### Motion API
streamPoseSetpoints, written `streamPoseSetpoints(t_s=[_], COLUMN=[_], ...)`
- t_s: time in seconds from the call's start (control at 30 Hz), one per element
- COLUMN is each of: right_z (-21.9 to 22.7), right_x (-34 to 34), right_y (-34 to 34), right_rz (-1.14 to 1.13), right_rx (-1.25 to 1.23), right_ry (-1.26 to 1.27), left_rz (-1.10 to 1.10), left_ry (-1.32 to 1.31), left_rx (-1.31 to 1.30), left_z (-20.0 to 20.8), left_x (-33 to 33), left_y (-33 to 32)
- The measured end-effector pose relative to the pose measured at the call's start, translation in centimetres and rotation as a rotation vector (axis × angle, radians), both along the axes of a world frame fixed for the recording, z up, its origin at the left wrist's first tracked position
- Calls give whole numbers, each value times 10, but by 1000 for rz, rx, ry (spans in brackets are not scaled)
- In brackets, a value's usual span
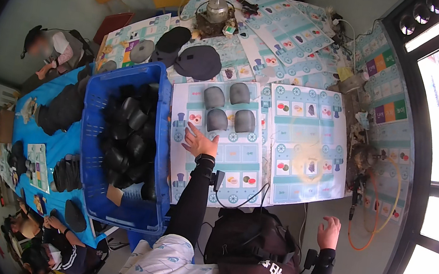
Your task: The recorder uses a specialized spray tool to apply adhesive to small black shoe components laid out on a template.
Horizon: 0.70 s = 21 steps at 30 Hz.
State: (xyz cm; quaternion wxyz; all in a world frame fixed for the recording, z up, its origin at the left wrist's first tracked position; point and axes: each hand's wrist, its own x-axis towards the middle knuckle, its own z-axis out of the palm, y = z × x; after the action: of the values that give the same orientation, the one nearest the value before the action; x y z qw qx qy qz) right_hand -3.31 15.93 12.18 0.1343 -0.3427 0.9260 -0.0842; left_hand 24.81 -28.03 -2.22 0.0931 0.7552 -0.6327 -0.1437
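Note:
Four-sided, rounded grey moulded pieces lie in two rows on the patterned board; the lower-left grey piece point(217, 120) is closest to my left hand point(200, 142). That hand hovers over or rests on the board with its fingers spread, holding nothing. The other grey pieces are a lower-right one point(244, 121), an upper-left one point(214, 97) and an upper-right one point(240, 93). My right hand point(328, 233) is held off the board's near edge, fingers loosely bent and apart, with nothing visible in it. Both wrists wear dark bands.
A blue plastic crate point(162, 129) full of black curved pieces point(127, 144) stands left of the board. Dark caps point(198, 62) and a metal pot-like device point(217, 11) sit farther back. An orange hose point(370, 245) hangs at the right. Other people work at a blue-covered table point(55, 147).

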Motion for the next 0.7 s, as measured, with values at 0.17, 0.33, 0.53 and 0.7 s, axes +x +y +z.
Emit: streamPoseSetpoints(t_s=[0.17,0.33,0.53,0.7], right_z=[1,-9,-18,-9], right_x=[1,-17,-17,-4], right_y=[-11,15,-5,-30], right_rz=[91,64,105,218], right_rx=[-28,-13,66,35], right_ry=[-68,-39,-90,-102], left_rz=[58,-180,219,-211], left_ry=[-5,577,4,-180], left_rx=[33,-229,-20,74], left_z=[2,96,91,59], left_x=[25,82,290,304], left_y=[35,63,17,-32])
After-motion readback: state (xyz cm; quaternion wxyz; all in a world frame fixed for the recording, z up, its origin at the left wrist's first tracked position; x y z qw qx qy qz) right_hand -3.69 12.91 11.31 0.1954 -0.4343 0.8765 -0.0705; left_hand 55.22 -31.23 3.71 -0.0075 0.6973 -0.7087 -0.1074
